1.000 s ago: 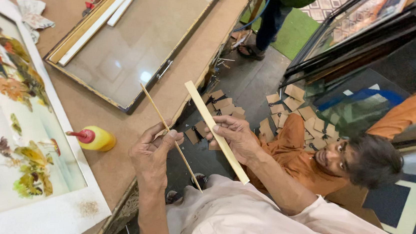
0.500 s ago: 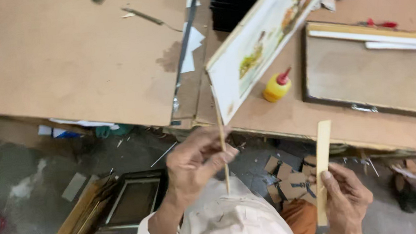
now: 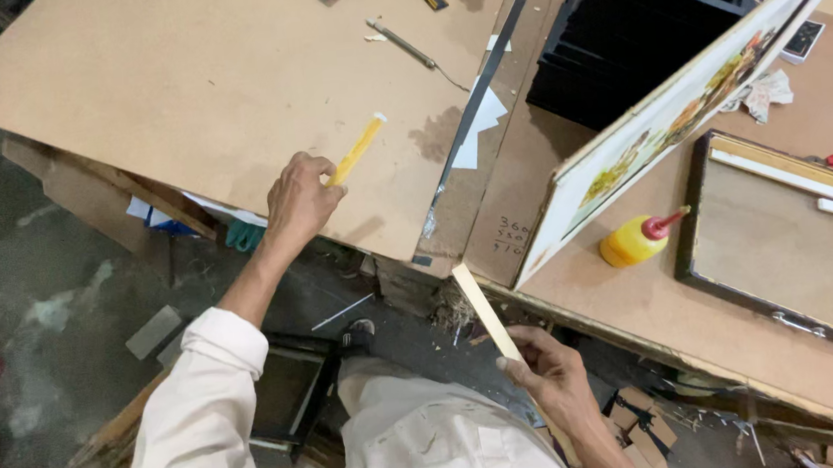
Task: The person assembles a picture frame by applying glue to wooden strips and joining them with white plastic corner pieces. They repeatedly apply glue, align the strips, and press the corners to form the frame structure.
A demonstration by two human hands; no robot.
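My left hand [image 3: 299,200] reaches out over the near edge of a large brown board [image 3: 183,94] and grips a thin yellow stick [image 3: 357,149] that points up and to the right. My right hand [image 3: 550,378] stays low, close to my body, and holds a flat pale wooden strip [image 3: 484,310] by its lower part, with the strip's top end slanting up toward the table edge. I wear a white long-sleeved shirt [image 3: 203,433].
A flower print on a white board [image 3: 687,110] leans tilted over the table. Beside it stand a yellow glue bottle with a red nozzle [image 3: 636,240] and a dark-framed glass pane [image 3: 790,252]. A dark metal strip [image 3: 475,98], black frames [image 3: 658,12] and floor scraps [image 3: 644,425] surround me.
The view has swung left across the table. My left hand moved out from near my body to the board's edge with the thin stick. The right hand still holds the wooden strip.
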